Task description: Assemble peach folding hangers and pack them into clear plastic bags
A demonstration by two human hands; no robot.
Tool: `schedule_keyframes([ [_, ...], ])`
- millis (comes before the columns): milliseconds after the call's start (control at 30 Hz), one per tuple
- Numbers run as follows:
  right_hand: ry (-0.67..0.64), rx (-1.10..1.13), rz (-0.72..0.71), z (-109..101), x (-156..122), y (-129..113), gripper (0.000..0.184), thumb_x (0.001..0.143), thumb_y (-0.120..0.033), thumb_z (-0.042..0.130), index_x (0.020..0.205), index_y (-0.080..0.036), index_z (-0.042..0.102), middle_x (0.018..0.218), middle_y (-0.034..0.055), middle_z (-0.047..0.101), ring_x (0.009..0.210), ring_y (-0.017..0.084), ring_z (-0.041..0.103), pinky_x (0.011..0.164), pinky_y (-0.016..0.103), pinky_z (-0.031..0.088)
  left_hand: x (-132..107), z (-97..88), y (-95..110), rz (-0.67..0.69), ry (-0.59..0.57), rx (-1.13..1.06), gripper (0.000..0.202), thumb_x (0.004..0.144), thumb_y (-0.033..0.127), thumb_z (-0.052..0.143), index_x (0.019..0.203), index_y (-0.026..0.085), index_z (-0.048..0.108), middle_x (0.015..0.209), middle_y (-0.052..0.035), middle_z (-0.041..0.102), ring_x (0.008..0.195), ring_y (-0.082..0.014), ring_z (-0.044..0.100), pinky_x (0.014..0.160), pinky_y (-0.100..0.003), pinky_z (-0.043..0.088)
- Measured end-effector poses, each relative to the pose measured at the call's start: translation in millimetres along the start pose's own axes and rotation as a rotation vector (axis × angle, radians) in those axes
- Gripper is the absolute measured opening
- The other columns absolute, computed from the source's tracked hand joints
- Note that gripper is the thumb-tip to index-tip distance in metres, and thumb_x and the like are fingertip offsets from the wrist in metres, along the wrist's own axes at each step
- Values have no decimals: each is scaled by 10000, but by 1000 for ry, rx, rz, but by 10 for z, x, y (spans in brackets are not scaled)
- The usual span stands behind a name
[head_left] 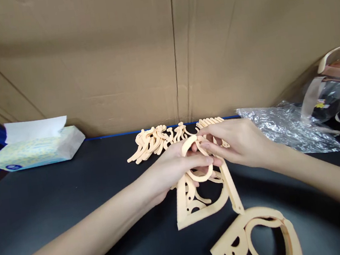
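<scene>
In the head view, my left hand (175, 164) is closed around a pale beige, ring-shaped curved piece (202, 178). The thumb and fingers of my right hand (237, 140) pinch together at the upper right of that ring, where a small part of it is hidden. Just below both hands lies a beige frame (208, 215) with straight sides and a curved inner bar. Nearer to me on the right is a beige curved assembly (264, 212), with a rounded loop and small holes.
Loose beige curved pieces (150, 142) lie piled at the back of the black table (104, 203). A tissue pack (38, 149) is at the left. Clear plastic wrap (286, 129) and a transparent bottle (334, 89) with a strap stand right, before a cardboard wall (111, 60).
</scene>
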State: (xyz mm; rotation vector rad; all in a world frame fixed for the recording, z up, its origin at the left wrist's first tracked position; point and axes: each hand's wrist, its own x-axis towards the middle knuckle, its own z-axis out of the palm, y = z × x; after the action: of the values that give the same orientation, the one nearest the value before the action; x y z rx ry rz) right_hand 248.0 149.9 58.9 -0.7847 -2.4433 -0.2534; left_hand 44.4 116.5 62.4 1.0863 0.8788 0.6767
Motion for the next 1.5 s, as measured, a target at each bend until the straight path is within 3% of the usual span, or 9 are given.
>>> schedule_keyframes([
  [133,-92,163,146,-49,18,13,243,1042,-302,539,1163,-165,698,739,-9,764,565,137,659,554,251,431,-5,-3,44,14,42,-35,59,822,221,670,822,162,662,768,-7,661,563,-81,558,452,-155,405],
  [333,-141,-94,131,-22,25,29,318,1018,-168,399,1054,-139,713,886,138,780,759,252,704,612,330,384,26,-34,109,1,36,40,153,936,302,425,866,198,513,728,44,382,501,-72,306,409,-158,274],
  [467,-226,-26,170,30,19,29,278,953,-125,418,952,-161,693,727,84,727,597,200,626,557,312,345,12,-28,161,-22,72,303,127,936,307,432,891,205,493,736,43,391,498,-81,232,425,-195,259],
  [567,-258,46,281,5,46,190,345,1046,-245,379,833,-195,647,609,8,659,486,141,559,538,272,385,-6,-79,198,22,225,617,182,987,333,440,851,217,477,732,31,444,531,-108,334,488,-237,323],
  [700,-182,32,548,2,61,605,409,1091,-252,298,987,-177,686,707,29,724,646,177,677,633,287,481,12,-216,180,52,448,1079,120,1036,266,489,955,211,558,858,-10,591,769,-186,579,717,-315,474],
  [800,-197,-10,707,110,6,857,347,1100,-293,402,1004,-163,710,818,50,744,772,201,712,743,340,552,58,-252,106,-84,478,1346,209,1002,282,647,1177,169,622,1036,-47,674,916,-219,667,848,-406,559],
  [900,-246,-33,789,250,-68,955,274,1035,-384,623,1206,-178,680,1173,80,717,978,212,708,864,419,602,78,-206,43,-201,445,1514,336,989,354,706,1257,162,639,1176,-80,689,1004,-233,696,885,-446,601],
  [1000,-289,-38,810,326,-109,944,345,1015,-379,659,1306,-196,643,1324,102,663,1095,242,687,920,461,599,56,-161,35,-226,426,1605,332,1011,356,677,1279,163,636,1201,-88,692,1023,-237,704,889,-448,610],
  [1500,-464,23,841,180,-89,922,360,1013,-378,662,1316,-186,634,1302,101,670,1076,241,693,904,459,603,24,-242,74,-245,438,1694,330,1027,359,655,1292,165,630,1205,-90,693,1014,-233,709,876,-439,617],
])
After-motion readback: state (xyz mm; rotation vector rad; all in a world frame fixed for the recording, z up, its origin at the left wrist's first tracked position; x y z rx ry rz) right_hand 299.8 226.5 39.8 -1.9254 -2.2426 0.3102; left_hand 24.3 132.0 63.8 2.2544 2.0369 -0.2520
